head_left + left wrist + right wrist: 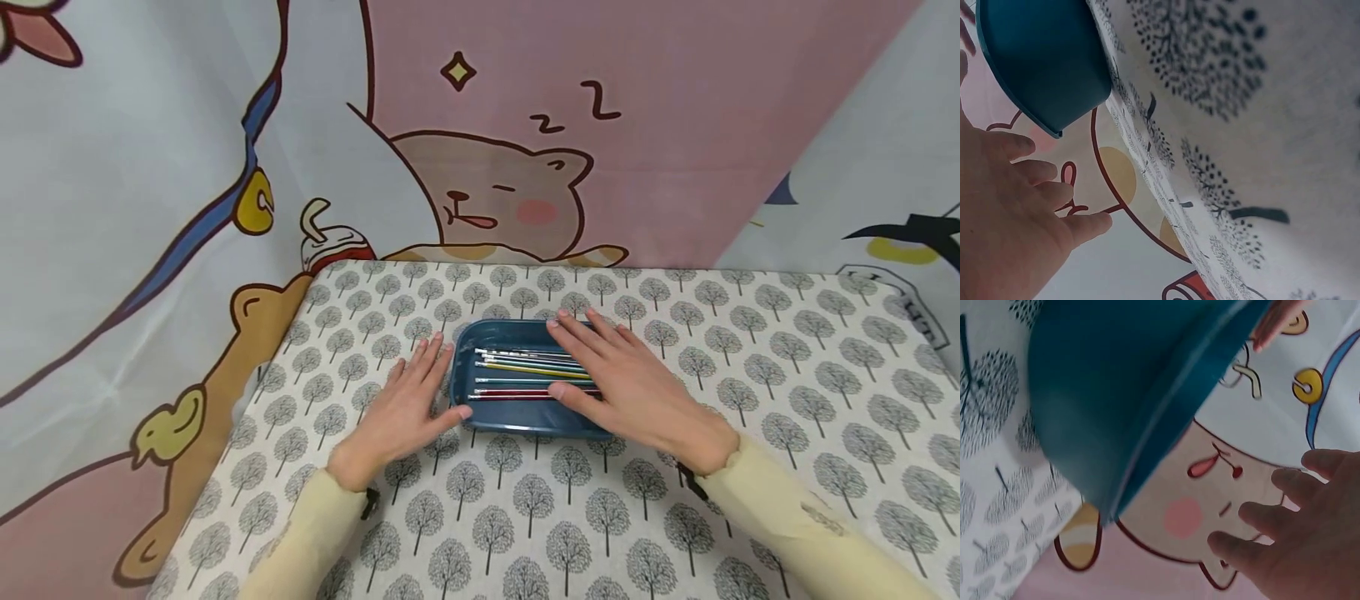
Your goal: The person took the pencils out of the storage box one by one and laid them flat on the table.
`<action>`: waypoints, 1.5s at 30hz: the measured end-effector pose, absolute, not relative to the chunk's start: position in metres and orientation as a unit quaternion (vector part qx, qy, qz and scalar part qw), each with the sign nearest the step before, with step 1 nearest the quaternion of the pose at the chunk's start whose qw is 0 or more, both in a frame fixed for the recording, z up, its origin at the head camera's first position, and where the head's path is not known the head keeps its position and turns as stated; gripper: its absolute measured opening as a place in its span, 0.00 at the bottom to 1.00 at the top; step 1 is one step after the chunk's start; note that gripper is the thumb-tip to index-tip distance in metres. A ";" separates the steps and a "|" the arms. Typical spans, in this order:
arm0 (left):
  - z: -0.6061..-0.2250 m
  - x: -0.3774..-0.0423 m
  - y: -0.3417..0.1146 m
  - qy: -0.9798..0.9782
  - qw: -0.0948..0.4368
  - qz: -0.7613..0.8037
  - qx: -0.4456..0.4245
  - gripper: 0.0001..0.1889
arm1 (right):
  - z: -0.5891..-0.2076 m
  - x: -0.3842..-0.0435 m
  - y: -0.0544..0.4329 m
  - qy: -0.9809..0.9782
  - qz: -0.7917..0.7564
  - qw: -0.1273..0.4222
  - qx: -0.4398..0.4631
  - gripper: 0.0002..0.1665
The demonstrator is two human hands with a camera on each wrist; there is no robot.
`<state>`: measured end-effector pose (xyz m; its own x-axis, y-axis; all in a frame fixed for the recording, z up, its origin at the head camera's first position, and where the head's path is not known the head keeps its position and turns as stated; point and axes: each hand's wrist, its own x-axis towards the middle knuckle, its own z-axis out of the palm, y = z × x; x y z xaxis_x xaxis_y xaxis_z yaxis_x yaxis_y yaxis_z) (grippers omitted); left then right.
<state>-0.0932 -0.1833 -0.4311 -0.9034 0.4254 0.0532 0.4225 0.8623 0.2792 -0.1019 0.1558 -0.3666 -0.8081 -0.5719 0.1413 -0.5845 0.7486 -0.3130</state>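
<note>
L hand (405,408) & R hand (633,379) at tray (517,414) w/ pencils (528,369), nothing gripped.
Fingers both hands extended, spread, holding nothing: L just beside tray's L end, R over its R part. Tray sits on tree-print cloth (532,500), long axis L–R; prob. stiff, light, slick plastic, best held by rim at short ends. Pencils inside, approx. parallel to it, pale ends pointing L, far ends hidden under R hand; prob. light, rigid, apt to roll, so pinch mid-shaft. Bear-print backdrop (480,192) behind.
</note>
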 end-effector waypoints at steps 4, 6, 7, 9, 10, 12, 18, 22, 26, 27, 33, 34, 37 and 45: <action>-0.432 -0.093 -0.182 0.964 0.013 0.145 0.225 0.51 | -0.374 -0.109 0.144 -0.922 0.190 -0.010 0.336 0.45; -0.433 -0.093 -0.181 0.963 0.019 0.144 0.227 0.51 | -0.377 -0.112 0.139 -0.914 0.202 -0.027 0.351 0.45; -0.433 -0.093 -0.181 0.963 0.022 0.143 0.228 0.51 | -0.378 -0.113 0.136 -0.910 0.208 -0.037 0.358 0.45; -0.433 -0.093 -0.181 0.962 0.026 0.143 0.230 0.51 | -0.380 -0.116 0.131 -0.901 0.223 -0.061 0.367 0.45; -0.434 -0.093 -0.181 0.962 0.027 0.140 0.231 0.51 | -0.381 -0.116 0.129 -0.898 0.227 -0.072 0.370 0.45; -0.434 -0.093 -0.181 0.963 0.027 0.138 0.232 0.51 | -0.383 -0.118 0.125 -0.893 0.234 -0.094 0.372 0.44; -0.435 -0.093 -0.182 0.962 0.026 0.140 0.234 0.51 | -0.390 -0.122 0.113 -0.883 0.247 -0.102 0.385 0.40; -0.435 -0.093 -0.182 0.961 0.019 0.136 0.241 0.51 | -0.392 -0.127 0.104 -0.875 0.250 -0.094 0.404 0.35; -0.434 -0.095 -0.182 0.961 0.014 0.124 0.245 0.51 | -0.394 -0.132 0.096 -0.870 0.248 -0.102 0.413 0.31; -0.434 -0.095 -0.182 0.962 0.014 0.121 0.245 0.52 | -0.394 -0.133 0.094 -0.869 0.248 -0.103 0.416 0.30; -0.431 -0.096 -0.181 0.963 0.015 0.115 0.244 0.52 | -0.397 -0.143 0.087 -0.861 0.254 -0.103 0.428 0.26; -0.431 -0.096 -0.181 0.963 0.015 0.116 0.245 0.52 | -0.397 -0.144 0.086 -0.860 0.254 -0.104 0.430 0.25; -0.431 -0.097 -0.181 0.962 0.015 0.117 0.246 0.53 | -0.396 -0.145 0.086 -0.860 0.248 -0.114 0.431 0.23; -0.430 -0.098 -0.181 0.962 0.023 0.121 0.244 0.54 | -0.373 -0.143 0.088 -0.862 0.224 -0.115 0.439 0.21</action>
<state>-0.0975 -0.1813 -0.4305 -0.8796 0.4756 0.0144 0.4643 0.8512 0.2446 -0.1427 0.0880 -0.3731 -0.5877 -0.8090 -0.0025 -0.7059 0.5143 -0.4871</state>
